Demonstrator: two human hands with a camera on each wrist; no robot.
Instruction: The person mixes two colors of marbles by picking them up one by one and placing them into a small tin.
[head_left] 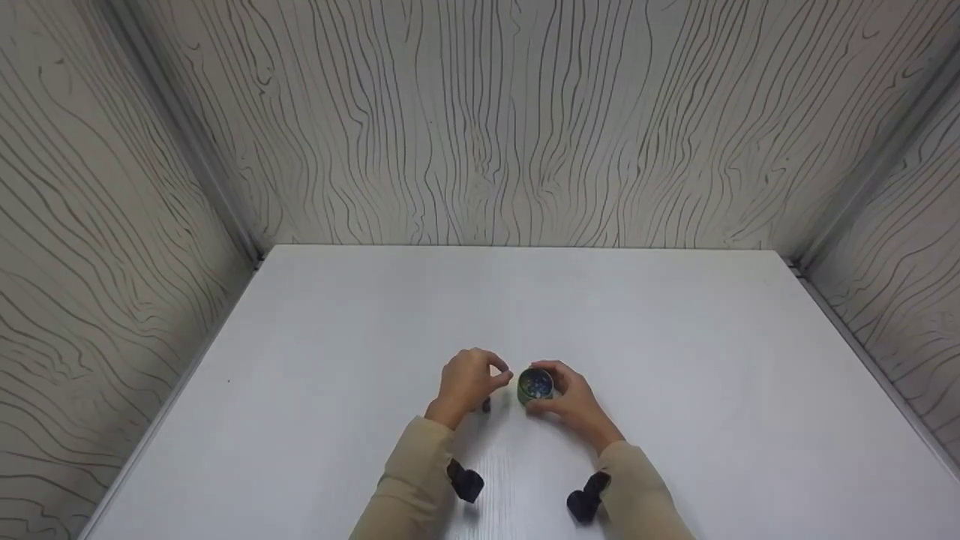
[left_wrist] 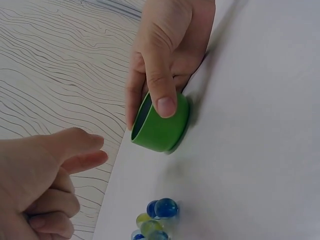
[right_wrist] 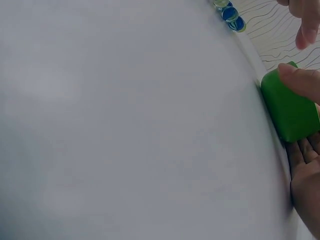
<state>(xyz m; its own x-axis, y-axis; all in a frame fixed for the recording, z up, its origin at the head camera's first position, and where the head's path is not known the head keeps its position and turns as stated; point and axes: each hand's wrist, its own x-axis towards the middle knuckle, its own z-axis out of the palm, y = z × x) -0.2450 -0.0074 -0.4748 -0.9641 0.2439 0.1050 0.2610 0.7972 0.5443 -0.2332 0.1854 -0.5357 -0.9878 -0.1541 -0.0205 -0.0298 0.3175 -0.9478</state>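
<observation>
My right hand [head_left: 571, 401] grips a small green cup [left_wrist: 162, 127] by its side, thumb on one side and fingers on the other. Looking down from the head, blue and pale glass marbles [head_left: 536, 385] show inside it. The cup rests on the white table. Left of the rim is my left hand [head_left: 466, 382], thumb and index fingertips close together and the other fingers folded in. No object shows between those fingertips. Several blue and yellow-green marbles [left_wrist: 155, 220] lie clustered on the table near the left hand, mostly hidden by it in the head view.
The white tabletop [head_left: 337, 322] stretches out around both hands. Wood-grain patterned panels [head_left: 480, 127] stand behind it and at both sides. Black wrist cameras [head_left: 466, 484] are strapped at the sleeves, just above the table.
</observation>
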